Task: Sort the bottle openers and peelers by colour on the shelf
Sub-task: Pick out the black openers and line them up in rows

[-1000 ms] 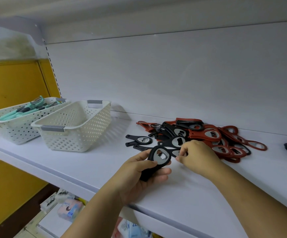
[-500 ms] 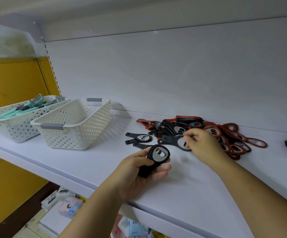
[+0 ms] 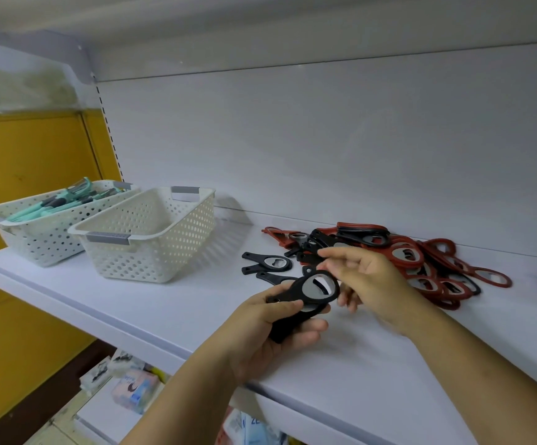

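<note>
Head view showed the left hand gripping black bottle openers, the blurred right hand unreadable, the red-and-black pile largely unsorted.

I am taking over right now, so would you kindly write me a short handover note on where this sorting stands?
Left hand: grips black openers above the shelf.
Right hand: beside their heads, blurred; grip unclear.
Things: mixed red and black pile on the right; three black openers laid apart to its left; green peelers in the far basket; near basket beside it.
Done: peelers are in a basket, and some black openers are pulled out.
Left: split the rest of the pile by colour.
</note>
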Demonstrator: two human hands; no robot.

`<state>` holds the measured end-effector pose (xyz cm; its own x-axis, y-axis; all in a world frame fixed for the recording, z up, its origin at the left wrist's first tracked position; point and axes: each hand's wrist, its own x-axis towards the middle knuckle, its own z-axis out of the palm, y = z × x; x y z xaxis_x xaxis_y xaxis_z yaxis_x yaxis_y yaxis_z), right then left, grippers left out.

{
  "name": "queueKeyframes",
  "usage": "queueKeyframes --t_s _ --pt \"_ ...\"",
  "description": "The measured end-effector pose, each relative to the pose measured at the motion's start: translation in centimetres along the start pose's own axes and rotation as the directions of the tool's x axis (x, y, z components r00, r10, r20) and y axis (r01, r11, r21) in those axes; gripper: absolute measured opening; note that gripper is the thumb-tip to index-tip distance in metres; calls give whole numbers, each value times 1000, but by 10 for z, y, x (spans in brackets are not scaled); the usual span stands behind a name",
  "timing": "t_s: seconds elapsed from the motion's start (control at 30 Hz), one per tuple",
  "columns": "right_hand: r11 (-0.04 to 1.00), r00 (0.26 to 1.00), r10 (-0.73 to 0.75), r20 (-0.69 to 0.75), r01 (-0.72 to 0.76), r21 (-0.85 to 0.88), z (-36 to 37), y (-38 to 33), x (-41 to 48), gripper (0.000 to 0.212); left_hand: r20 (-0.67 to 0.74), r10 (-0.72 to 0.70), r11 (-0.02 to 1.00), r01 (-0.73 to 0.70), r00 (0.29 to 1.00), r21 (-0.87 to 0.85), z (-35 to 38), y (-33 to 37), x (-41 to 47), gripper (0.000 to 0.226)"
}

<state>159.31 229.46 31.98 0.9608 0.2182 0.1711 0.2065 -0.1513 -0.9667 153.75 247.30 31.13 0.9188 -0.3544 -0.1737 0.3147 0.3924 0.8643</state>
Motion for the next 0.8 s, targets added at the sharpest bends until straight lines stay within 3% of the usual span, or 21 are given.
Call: queueKeyframes --t_s 0.1,0.17,0.3,0.4,0.5,0.6,0.7,0.8 --pt "977 967 -46 -252 -9 -211 -13 9 6 16 -1 5 1000 -5 1000 -7 1 0 0 28" --pt "909 939 -117 -324 -30 -415 -22 17 7 15 -7 10 1000 -10 1000 -13 1 0 0 28" --pt "770 958 -153 -243 -39 -637 -24 25 11 32 -13 5 999 -5 1000 -37 2 1 1 29" --pt "588 992 -52 -115 -62 -806 -15 24 14 50 -9 -3 999 3 1000 -50 1 1 1 29" --pt "486 993 -22 -115 -90 -869 -9 24 16 52 -6 -7 998 7 1000 -54 1 1 2 29" --pt "478 990 -16 -138 -113 -871 -5 23 18 45 -8 -9 998 9 1000 -60 0 1 2 29" --pt "583 984 -27 -176 -127 -803 -5 27 19 43 -6 -13 998 12 1000 -64 0 1 3 29" --pt "674 971 -120 -209 -75 -735 -7 27 19 12 -12 -12 997 11 1000 -74 0 1 3 28"
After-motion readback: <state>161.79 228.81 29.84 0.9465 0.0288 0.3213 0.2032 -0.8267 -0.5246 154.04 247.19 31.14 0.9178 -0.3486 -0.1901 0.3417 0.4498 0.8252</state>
